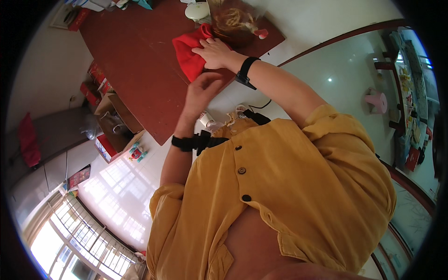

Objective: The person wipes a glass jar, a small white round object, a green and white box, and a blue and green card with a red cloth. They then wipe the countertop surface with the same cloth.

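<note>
A piece of bright red fabric [187, 52] lies bunched near the edge of a reddish-brown table [140, 66]. My right hand [215, 52] is spread palm down over its right part, fingers apart and touching the cloth. Just below the fabric, by the table edge, is my left hand [203, 91], blurred, its fingers bent and nothing visible between them. Whether its fingertips touch the cloth is hard to tell. Black straps circle both wrists.
Beyond the fabric stand a clear plastic bag [232, 17] with tan contents and a white rounded object [197, 11]. An open cardboard box [117, 122] and a wheeled toy [137, 153] are on the floor left of the table. A pink stool [376, 101] stands far right.
</note>
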A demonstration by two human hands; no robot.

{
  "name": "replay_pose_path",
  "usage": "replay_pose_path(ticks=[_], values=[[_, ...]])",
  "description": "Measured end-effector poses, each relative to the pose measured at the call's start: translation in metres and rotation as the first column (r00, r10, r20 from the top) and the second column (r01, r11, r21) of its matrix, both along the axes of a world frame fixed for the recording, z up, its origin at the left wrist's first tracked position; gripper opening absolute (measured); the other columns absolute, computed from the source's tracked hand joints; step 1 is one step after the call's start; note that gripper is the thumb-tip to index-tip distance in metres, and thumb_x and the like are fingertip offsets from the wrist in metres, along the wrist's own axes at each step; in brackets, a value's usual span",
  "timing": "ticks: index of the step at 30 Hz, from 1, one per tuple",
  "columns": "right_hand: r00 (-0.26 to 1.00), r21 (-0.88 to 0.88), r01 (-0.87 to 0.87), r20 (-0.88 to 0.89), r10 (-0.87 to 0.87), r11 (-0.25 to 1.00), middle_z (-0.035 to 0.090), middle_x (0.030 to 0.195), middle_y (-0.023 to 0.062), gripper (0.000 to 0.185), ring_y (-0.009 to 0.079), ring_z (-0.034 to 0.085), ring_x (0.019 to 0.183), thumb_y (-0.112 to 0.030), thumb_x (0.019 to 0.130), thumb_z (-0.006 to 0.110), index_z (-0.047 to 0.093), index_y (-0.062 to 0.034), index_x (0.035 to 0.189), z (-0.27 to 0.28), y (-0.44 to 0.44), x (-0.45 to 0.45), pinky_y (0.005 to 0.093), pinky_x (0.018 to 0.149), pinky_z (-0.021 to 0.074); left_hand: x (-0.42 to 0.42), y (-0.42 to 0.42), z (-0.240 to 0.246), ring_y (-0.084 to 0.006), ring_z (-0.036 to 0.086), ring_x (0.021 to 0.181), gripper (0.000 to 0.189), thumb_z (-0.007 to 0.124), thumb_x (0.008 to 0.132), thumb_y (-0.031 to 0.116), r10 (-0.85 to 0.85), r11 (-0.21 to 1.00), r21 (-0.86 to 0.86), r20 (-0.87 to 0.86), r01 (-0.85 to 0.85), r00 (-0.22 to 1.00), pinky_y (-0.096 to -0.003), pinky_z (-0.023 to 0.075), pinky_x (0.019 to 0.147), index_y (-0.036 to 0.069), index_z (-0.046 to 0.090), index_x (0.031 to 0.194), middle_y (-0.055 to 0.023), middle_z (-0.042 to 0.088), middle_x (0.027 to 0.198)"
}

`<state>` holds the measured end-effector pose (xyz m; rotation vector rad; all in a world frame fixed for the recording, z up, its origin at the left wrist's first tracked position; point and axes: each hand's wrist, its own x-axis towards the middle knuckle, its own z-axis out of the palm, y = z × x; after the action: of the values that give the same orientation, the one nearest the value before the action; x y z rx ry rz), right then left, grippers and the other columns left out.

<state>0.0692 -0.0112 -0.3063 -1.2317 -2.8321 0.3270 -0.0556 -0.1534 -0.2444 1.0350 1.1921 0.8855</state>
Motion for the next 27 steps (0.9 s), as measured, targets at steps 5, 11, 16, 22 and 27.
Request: replay_pose_path(ticks=[5,11,16,22,27], values=[[0.997,-0.135,0.077,-0.007,-0.079,0.988,0.055,0.138,0.0166,0.064,0.0368,0.05,0.127,-0.032,0.077,0.069,0.055,-0.0155,0.137,0.01,0.009,-0.003,0.0491,0.103,0.0415,0.055,-0.004,-0.008,-0.0161,0.059,0.109,0.044,0.079,0.085,0.015,0.037,0.989,0.142,0.083,-0.049,0.996,-0.0319,0.0479,0.097,-0.002,0.057,0.118,-0.0078,0.064,0.113],[0.954,-0.3,0.198,-0.158,-0.254,0.933,0.064,0.126,0.0107,0.061,0.0345,0.056,0.119,-0.044,0.079,0.068,0.063,-0.0126,0.13,0.003,0.017,-0.002,0.0484,0.099,0.0457,0.058,-0.006,-0.021,-0.0149,0.057,0.108,0.04,0.078,0.087,0.014,-0.099,0.986,0.152,0.189,0.071,0.977,-0.0328,0.0437,0.101,0.0,0.057,0.119,-0.0049,0.062,0.116],[0.959,-0.177,0.198,-0.17,-0.228,0.964,0.059,0.134,0.0093,0.06,0.0335,0.053,0.124,-0.038,0.078,0.07,0.06,-0.0129,0.132,-0.005,0.009,0.001,0.0495,0.101,0.0436,0.062,-0.01,-0.019,-0.015,0.056,0.108,0.022,0.077,0.087,0.01,-0.213,0.967,0.183,0.185,0.179,0.959,-0.0321,0.041,0.102,0.003,0.066,0.105,-0.0029,0.062,0.111],[0.968,-0.008,0.148,-0.203,-0.146,0.989,0.053,0.14,0.0109,0.059,0.0335,0.049,0.127,-0.029,0.075,0.074,0.058,-0.0128,0.129,-0.011,-0.01,0.006,0.0491,0.103,0.0408,0.06,-0.009,-0.008,-0.0123,0.056,0.101,0.011,0.075,0.087,0.005,-0.229,0.965,0.176,0.212,0.193,0.95,-0.0286,0.0443,0.092,0.002,0.071,0.097,-0.0013,0.061,0.105],[0.991,-0.024,0.088,-0.096,-0.09,0.996,0.05,0.142,0.0121,0.062,0.0341,0.047,0.128,-0.028,0.075,0.075,0.054,-0.0126,0.131,-0.008,-0.005,0.008,0.0498,0.102,0.0408,0.062,0.011,0.017,-0.009,0.059,0.09,0.011,0.066,0.092,0.007,-0.196,0.968,-0.112,0.231,0.226,0.953,-0.0262,0.0479,0.085,0.0,0.066,0.101,-0.0019,0.064,0.098]])
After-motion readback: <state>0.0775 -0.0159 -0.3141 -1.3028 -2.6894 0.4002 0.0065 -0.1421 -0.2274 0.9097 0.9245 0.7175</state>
